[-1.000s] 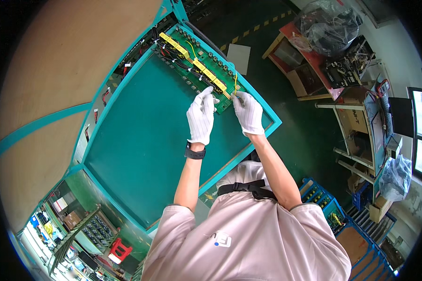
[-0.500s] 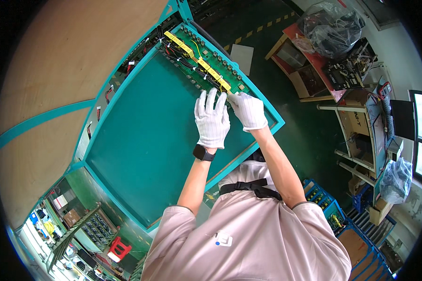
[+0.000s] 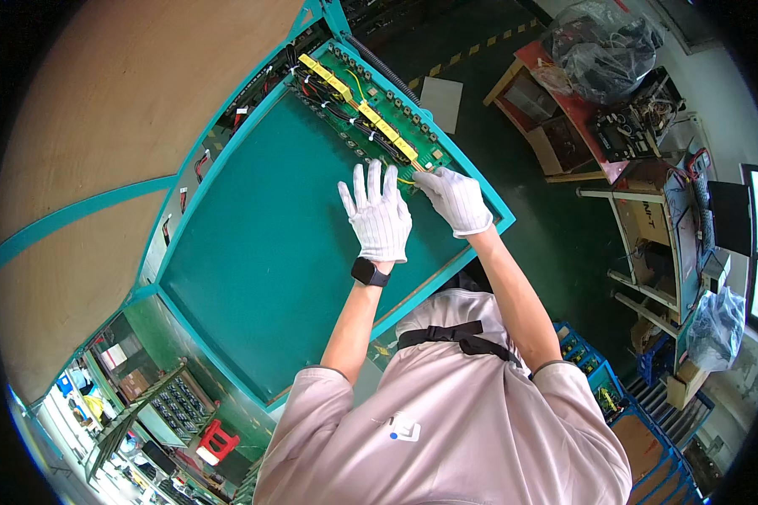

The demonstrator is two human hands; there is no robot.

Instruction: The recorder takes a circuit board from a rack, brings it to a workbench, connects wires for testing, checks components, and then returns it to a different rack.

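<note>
A long green circuit board [image 3: 434,155] lies along the far right side of a framed teal bench top [image 3: 253,244]. A row of yellow blocks [image 3: 379,124] runs down its middle, with bundled black cables [image 3: 338,111] beside them. My right hand [image 3: 456,200], in a white striped glove, pinches a thin yellow wire [image 3: 405,181] at the near end of the board. My left hand [image 3: 377,220], gloved alike, has its fingers spread, its fingertips close to the board's near-left edge. It holds nothing.
A raised teal rim [image 3: 488,206] surrounds the bench top. Short wire leads [image 3: 202,164] hang at its left side, below a large wooden panel [image 3: 84,109]. To the right stand a red-topped table [image 3: 556,101] and a shelf rack [image 3: 648,227]. A red stool [image 3: 217,443] is at lower left.
My left fingers have spread wider and drawn slightly apart from the right hand. My right hand has shifted a little right and nearer, and the yellow wire now shows at its fingertips.
</note>
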